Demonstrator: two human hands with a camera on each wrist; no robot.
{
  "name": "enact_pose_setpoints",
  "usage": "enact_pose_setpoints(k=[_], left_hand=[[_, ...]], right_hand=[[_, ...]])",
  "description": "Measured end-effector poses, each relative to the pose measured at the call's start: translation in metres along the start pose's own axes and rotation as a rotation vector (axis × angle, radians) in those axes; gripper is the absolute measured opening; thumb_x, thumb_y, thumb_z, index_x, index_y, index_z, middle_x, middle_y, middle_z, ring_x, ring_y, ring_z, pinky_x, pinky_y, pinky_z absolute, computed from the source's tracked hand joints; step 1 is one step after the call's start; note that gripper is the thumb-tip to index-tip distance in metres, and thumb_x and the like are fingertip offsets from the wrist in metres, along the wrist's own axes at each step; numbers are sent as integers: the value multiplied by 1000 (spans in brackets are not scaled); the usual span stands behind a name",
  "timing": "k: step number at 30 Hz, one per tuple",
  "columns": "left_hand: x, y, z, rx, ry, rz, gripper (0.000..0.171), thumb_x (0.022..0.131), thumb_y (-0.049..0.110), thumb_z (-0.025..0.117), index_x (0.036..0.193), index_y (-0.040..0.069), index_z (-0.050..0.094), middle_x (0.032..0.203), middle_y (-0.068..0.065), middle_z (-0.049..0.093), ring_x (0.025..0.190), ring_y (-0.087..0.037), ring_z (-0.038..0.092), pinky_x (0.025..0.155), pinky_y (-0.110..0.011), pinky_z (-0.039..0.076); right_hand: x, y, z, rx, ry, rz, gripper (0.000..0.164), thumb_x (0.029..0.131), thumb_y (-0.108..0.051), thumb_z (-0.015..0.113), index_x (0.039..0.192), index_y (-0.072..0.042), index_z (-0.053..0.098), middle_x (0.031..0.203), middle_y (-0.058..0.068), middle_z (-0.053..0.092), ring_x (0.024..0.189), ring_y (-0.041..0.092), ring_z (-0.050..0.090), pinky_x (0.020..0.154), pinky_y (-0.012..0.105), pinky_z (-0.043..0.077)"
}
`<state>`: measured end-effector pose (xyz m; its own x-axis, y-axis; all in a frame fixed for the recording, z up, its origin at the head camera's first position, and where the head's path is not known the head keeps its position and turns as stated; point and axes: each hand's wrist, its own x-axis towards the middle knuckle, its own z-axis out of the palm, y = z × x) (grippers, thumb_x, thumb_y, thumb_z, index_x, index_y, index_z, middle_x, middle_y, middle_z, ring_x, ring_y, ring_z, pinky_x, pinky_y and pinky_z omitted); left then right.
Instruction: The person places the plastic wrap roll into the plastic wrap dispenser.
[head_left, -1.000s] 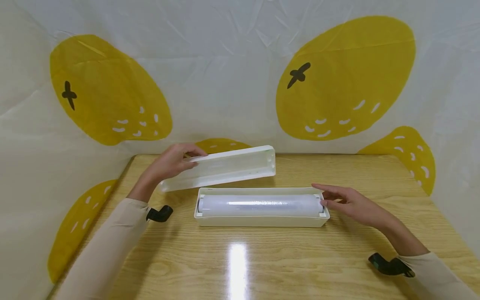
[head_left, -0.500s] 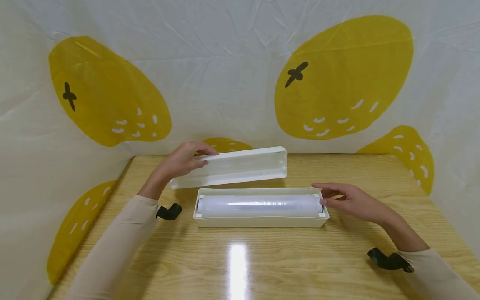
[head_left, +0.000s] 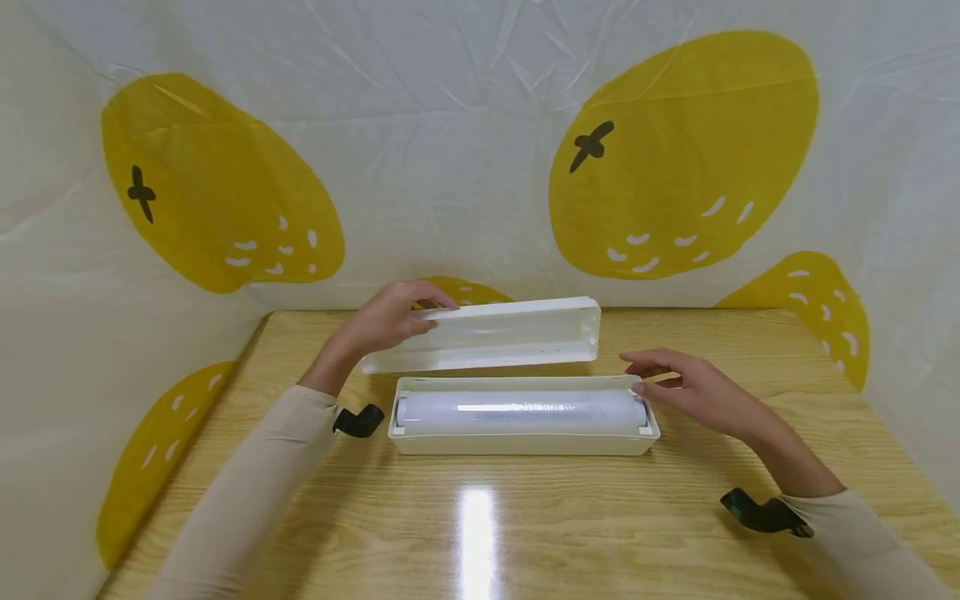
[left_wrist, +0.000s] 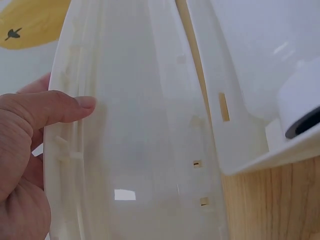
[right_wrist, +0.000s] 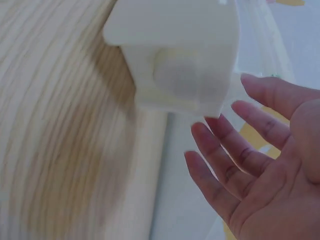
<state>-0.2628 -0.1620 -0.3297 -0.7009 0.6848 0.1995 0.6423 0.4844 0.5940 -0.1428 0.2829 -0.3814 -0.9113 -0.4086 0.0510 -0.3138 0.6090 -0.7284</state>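
My left hand (head_left: 393, 315) pinches the long edge of a white plastic lid (head_left: 510, 333), thumb on its hollow inner face, fingers behind. The lid is tilted, its inside toward me, just behind a long cream box (head_left: 525, 444). In that box lies a roll of clear plastic wrap (head_left: 517, 411). The left wrist view shows small square holes in the lid (left_wrist: 145, 150) beside the box's slotted rim (left_wrist: 223, 106). At the box's right end my right hand (head_left: 693, 387) has its fingers loosely extended, nothing between them. The right wrist view puts its fingertips near the box's end wall (right_wrist: 180, 75).
The wooden table (head_left: 600, 525) extends on all sides of the box, with a bright light reflection in front. A pale cloth (head_left: 450, 167) printed with large yellow fruit hangs behind and to the sides. A black device (head_left: 360, 421) sits on the left wrist.
My left hand has carried the lid to the right, so it now lies more squarely behind the box. My right hand has lifted slightly from the box's right end.
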Motion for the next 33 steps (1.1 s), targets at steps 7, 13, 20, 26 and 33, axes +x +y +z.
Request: enact_pose_setpoints(k=[7, 13, 20, 26, 33], left_hand=[[6, 5, 6, -11, -2, -4, 32, 90, -6, 72, 118, 10, 72, 123, -2, 70, 110, -20, 64, 99, -38, 52], [9, 7, 10, 21, 5, -11, 33, 90, -3, 73, 119, 13, 74, 122, 0, 71, 109, -17, 65, 97, -36, 53], [12, 12, 11, 30, -3, 26, 33, 90, -5, 73, 119, 10, 73, 121, -3, 71, 108, -19, 65, 95, -36, 54], [14, 17, 12, 51, -15, 29, 32, 90, -4, 72, 119, 11, 73, 121, -3, 70, 110, -19, 64, 96, -36, 54], [15, 21, 13, 53, -22, 46, 33, 90, -5, 72, 120, 8, 72, 121, -4, 70, 111, -20, 64, 97, -36, 53]], right_hand=[[12, -16, 1, -14, 67, -12, 50, 101, -18, 65, 148, -8, 51, 127, 15, 66, 112, 30, 66, 87, 24, 55], [22, -24, -1, 80, 85, 20, 64, 101, -20, 65, 157, -8, 37, 136, 21, 59, 103, 33, 70, 76, 32, 59], [32, -26, -1, 146, 82, 90, 65, 104, -28, 61, 157, -3, 34, 139, 23, 55, 94, 25, 74, 68, 34, 56], [38, -28, -1, 192, 86, 88, 67, 105, -29, 59, 158, -1, 30, 136, 25, 53, 88, 25, 75, 72, 34, 58], [39, -27, -2, 232, 91, 93, 53, 105, -23, 58, 146, 5, 39, 133, 27, 53, 80, 27, 74, 75, 36, 61]])
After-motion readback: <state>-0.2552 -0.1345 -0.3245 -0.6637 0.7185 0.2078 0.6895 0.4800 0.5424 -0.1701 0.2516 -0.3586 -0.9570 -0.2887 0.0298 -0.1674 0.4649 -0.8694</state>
